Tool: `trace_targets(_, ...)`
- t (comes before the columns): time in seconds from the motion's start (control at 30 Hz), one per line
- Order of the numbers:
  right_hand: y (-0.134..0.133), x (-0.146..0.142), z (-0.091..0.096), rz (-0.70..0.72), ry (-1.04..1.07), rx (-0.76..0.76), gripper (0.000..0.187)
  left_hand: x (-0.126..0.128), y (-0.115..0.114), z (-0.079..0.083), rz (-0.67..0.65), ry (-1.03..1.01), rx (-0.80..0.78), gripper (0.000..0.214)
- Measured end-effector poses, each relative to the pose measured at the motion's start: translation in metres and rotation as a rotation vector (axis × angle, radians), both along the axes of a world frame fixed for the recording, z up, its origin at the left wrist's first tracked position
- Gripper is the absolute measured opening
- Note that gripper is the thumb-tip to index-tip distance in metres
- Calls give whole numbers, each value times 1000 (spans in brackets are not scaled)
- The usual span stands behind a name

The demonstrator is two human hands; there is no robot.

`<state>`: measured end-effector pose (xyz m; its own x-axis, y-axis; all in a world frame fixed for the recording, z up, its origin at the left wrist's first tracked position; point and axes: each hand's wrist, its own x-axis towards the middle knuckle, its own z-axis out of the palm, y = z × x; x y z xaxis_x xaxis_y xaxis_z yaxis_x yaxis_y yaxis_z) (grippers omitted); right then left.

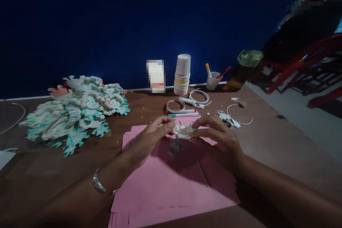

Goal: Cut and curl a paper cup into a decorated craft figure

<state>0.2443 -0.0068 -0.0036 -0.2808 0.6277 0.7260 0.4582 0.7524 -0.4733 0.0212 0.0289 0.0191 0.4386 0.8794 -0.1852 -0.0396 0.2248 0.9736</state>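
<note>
- Bare forearms (283, 187) come in from seven and five o'clock; a silver metal bracelet (98, 181) circles the left wrist.
- Between them lie pink paper sheets (149, 199), loosely stacked, with a thin tan strip (203, 174) on top.
- Above the sheets, centrally, is a small cream-white paper band (182, 135). Its long axis runs roughly nine to three o'clock; a teal-grey cut-out figure (175, 146) shows just below it, pointing toward six. Whether they are joined is too blurred to tell.
- Left hand (157, 131): fingertips pinch the band's nine-o'clock end.
- Right hand (219, 135): thumb and forefinger grasp its three-o'clock end.
- The step in hand looks like shaping or adjusting the band; the next move seems to call for a light, even pinch from both sides.
- Beyond the hands, red and teal capped markers (184, 115) lie toward twelve, white paper scraps (230, 120) toward two.
- Toward ten sits a heap of white-and-teal paper pieces (91, 108).
- Farther, at twelve, stand stacked white paper cups (183, 66), before a dark blue wall (107, 25).
</note>
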Motion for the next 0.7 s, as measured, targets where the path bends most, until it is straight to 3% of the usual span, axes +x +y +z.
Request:
trace_targets(0.13, 3, 1, -2, 6, -271, 256, 21, -2, 3, 0, -78, -2, -51, 49)
trace_targets(0.23, 5, 0, -3, 57, -341, 235, 31, -3, 8, -4, -37, -17, 33, 46)
trace_targets(0.37, 9, -6, -3, 14, -57, -172, 46, -2, 18, -16, 46, 49, 197, 35)
trace_targets(0.47, 19, -12, -9, 74, 202, -601, 56, -1, 19, -24, 28, 128, 262, 35)
trace_targets(0.53, 26, -15, -15, 115, 290, -798, 53, -2, 15, -24, -11, 192, 265, 39)
trace_targets(0.6, 32, -17, -20, 72, 355, -863, 45, -4, 10, -21, -26, 281, 296, 44)
trace_targets(0.7, 38, -15, -23, 9, 464, -873, 41, -14, 4, -15, -13, 500, 537, 57)
